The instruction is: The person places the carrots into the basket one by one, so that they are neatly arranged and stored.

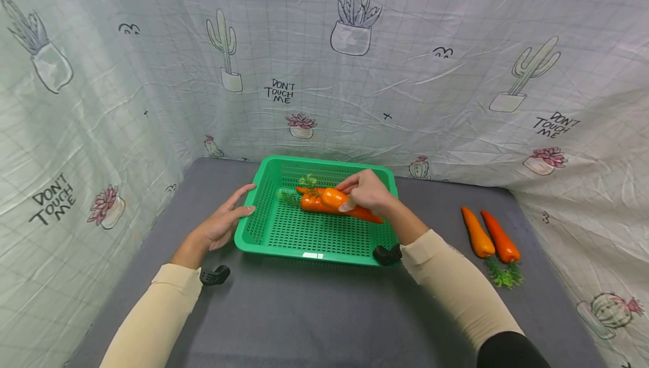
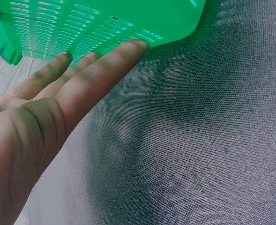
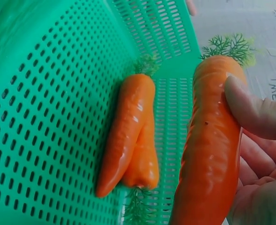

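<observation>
On the left, the left hand (image 1: 223, 227) has its fingers out straight and spread. It grips nothing; it just touches the left side of the green basket (image 1: 350, 259). Inside the basket, two carrots (image 3: 128, 126) lie side by side and touch. Their leafy tops point opposite ways.

Next comes the right hand (image 1: 370, 190). Its thumb and fingers are closed around the held carrot (image 3: 210, 140), near the fat end. The held carrot is over the basket, up above the floor of it. Its long way runs slanted: the fat, leafy end is toward the left and away from the person, and the thin tip is toward the right and a bit nearer. The two carrots are just under the fat end.

Farther right, on the gray table (image 1: 284, 311), an orange carrot (image 1: 476, 231) and a red carrot (image 1: 501, 238) lie outside the basket. Their thin tips point away from the person and their leaves point nearer. The right hand is the closer hand to them.

The wall cloth (image 1: 167, 63) says "DON'T TOUCH ME" on the left, in the middle and on the right. A small white label (image 1: 312, 255) is on the basket's near edge, too small to read.
</observation>
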### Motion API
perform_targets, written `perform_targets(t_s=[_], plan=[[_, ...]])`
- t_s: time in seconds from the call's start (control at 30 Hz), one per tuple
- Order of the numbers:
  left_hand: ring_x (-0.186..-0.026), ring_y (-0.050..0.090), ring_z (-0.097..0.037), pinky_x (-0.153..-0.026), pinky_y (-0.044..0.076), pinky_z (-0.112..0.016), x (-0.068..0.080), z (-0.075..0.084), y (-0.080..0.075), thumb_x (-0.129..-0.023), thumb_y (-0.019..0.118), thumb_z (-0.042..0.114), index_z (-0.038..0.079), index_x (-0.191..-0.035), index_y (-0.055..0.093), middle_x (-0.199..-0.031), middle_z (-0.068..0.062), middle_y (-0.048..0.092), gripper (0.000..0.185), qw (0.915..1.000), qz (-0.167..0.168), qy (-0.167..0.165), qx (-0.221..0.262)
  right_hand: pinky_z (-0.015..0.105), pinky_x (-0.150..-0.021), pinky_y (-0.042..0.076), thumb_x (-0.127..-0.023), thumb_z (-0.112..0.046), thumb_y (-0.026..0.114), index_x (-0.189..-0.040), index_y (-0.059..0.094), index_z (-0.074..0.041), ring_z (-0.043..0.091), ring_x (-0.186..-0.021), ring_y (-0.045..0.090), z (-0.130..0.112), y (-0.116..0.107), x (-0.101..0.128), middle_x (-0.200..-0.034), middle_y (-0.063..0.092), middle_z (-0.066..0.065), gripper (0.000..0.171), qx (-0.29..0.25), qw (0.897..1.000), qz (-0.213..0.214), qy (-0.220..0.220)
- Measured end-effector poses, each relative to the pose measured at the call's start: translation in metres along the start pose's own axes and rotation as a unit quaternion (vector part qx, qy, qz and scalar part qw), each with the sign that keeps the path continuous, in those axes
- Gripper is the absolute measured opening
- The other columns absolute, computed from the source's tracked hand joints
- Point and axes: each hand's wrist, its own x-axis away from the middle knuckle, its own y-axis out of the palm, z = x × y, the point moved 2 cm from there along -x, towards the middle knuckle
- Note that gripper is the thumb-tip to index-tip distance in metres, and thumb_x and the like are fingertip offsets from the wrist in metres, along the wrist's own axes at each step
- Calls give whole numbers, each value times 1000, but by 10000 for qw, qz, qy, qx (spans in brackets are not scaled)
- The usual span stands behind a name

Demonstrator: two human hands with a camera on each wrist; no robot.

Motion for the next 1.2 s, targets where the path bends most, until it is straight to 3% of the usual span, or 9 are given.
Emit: perform_targets(t_s=[0.4,0.73,1.2], plan=[[-119,67,-21,-92,59,-43,-1,2,0,-111,52,27,42,-165,12,-161,-27,32,70,10000,38,-65,-23,36,-80,64,-71,11,85,-117,79,-5,35,-122,66,-5,8,-10,-127,74,16,49,89,9999,-111,-67],[-117,69,-21,-91,60,-44,0,1,1,-111,53,27,42,-165,10,-159,-26,35,71,10000,46,-65,-4,35,-80,64,-73,11,87,-118,78,-3,31,-110,73,-5,14,-20,-124,75,17,49,105,9996,-258,-40],[-119,67,-21,-93,59,-43,-2,-3,-2,-110,54,29,42,-166,11,-162,-25,31,72,9999,34,-12,-97,36,-80,64,-70,12,88,-116,79,-1,31,-108,74,0,27,-37,-120,77,18,48,237,9986,-351,-317]])
